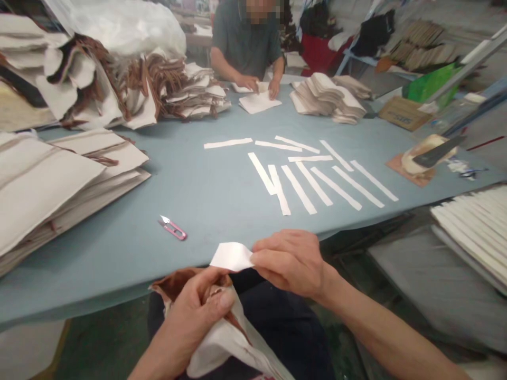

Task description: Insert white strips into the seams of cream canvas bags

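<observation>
My left hand [202, 306] is closed on a cream and brown fabric piece [222, 343] that hangs over my lap. Just above it, my right hand [291, 261] pinches the right end of a white strip [231, 256]. The strip's left part lies over the fingers of my left hand, near the fabric's brown edge. Beyond my hands, several loose white strips [301, 190] are spread on the blue-grey table [190, 174]. A pair of pink thread snips [173, 228] rests to the left, blades pointing away.
Stacks of cream fabric pieces [51, 184] stand on the left, with a taller pile [130, 89] behind. Across the table a person [247, 47] handles a cream piece [259, 103]. At right are a glue-like tub with a dark blade [425, 155] and a cardboard box [404, 112].
</observation>
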